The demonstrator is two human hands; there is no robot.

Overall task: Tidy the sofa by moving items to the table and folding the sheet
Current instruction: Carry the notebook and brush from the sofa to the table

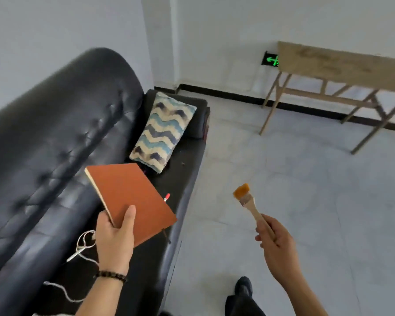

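My left hand (pixel 114 238) grips an orange-brown notebook (pixel 132 199) by its near corner, thumb on the cover, holding it above the seat of the black leather sofa (pixel 55 133). Over the floor to the right, my right hand (pixel 275 240) holds a small wooden-handled paintbrush (pixel 249 201) with orange bristles pointing up. A zigzag-patterned cushion (pixel 162 131) leans at the sofa's far end. A white cable (pixel 82 247) lies on the seat by my left wrist. A red-tipped pen (pixel 166 197) peeks out past the notebook's edge. The wooden table (pixel 342 65) stands at the far right by the wall.
Pale tiled floor (pixel 294 167) stretches between the sofa and the table. A green exit sign (pixel 270 59) glows low on the white wall. My dark shoe (pixel 243 287) shows at the bottom. No sheet is in view.
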